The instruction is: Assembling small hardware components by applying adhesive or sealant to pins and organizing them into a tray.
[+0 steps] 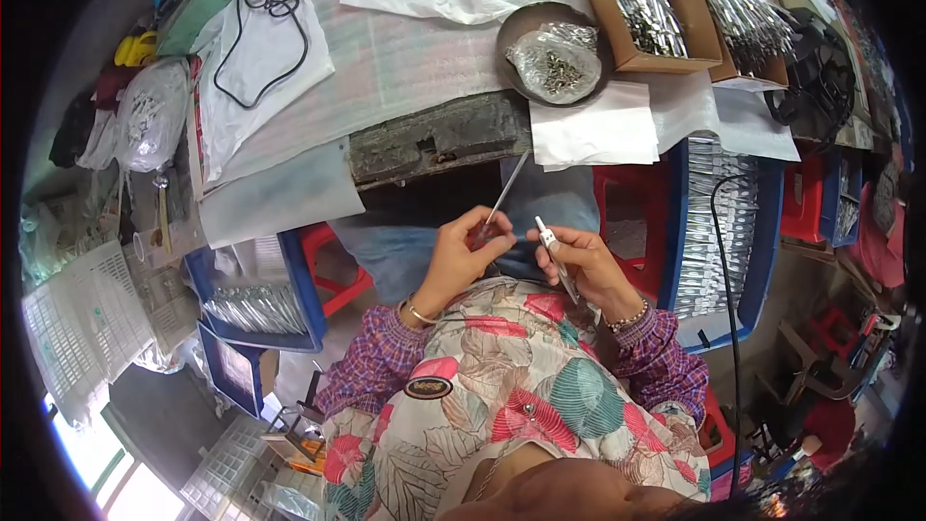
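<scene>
My left hand (459,256) is closed, thumb and fingers pinching a thin metal rod (508,185). The rod slants up and away, its far end near the bench edge. My right hand (590,268) grips a slim silver piece with a white, narrow-tipped end (545,233), which points up and left. Both hands are above my lap, in front of my flowered apron (502,367), a small gap between them. Fingers partly cover both held things, so their exact kind does not show.
A worn block (439,147) lines the bench edge. On the bench stand a dark bowl (511,68) with a bag of small metal parts and a cardboard box (666,63) of metal pieces. Blue crates (769,232) flank me, and a black cable (733,347) hangs at right.
</scene>
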Available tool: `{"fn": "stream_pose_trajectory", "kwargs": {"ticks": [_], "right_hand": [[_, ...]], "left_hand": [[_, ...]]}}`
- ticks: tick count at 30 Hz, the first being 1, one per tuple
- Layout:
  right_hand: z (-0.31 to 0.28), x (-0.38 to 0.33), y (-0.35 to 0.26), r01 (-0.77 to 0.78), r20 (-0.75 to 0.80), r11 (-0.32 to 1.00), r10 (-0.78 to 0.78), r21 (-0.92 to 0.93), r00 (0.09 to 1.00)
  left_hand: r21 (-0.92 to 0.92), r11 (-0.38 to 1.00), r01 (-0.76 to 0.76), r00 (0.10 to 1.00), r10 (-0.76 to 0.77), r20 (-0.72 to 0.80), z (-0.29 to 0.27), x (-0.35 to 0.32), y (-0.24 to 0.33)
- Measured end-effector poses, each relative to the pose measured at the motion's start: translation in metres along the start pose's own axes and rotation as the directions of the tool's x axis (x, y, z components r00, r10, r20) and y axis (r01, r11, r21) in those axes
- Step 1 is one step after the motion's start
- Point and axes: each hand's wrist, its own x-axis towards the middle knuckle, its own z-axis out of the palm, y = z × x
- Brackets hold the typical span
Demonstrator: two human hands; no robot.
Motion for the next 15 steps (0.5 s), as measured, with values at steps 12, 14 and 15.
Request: {"fn": "stream_pose_trajectory", "kwargs": {"ticks": [12, 14, 15], "right_hand": [[0.0029, 0.0009, 0.0025, -0.035, 0.090, 0.999, 0.034, 0.009, 0.995], [0.0026, 0.0002, 0.0032, -0.040, 0.081, 0.999, 0.039, 0.007, 0.996], [0.0029, -0.0002, 0.0029, -0.039, 0.081, 0.999, 0.039, 0.003, 0.996]], "left_hand": [[-0.024, 0.999, -0.027, 0.997, 0.029, 0.073, 0.0029, 0.0060, -0.0017], [-0.010, 0.997, -0.073, 0.995, 0.074, 0.063, 0.0037, 0.0064, -0.0025], [-0.009, 0.997, -0.073, 0.995, 0.073, 0.064, 0.0037, 0.0062, -0.0022]]}}
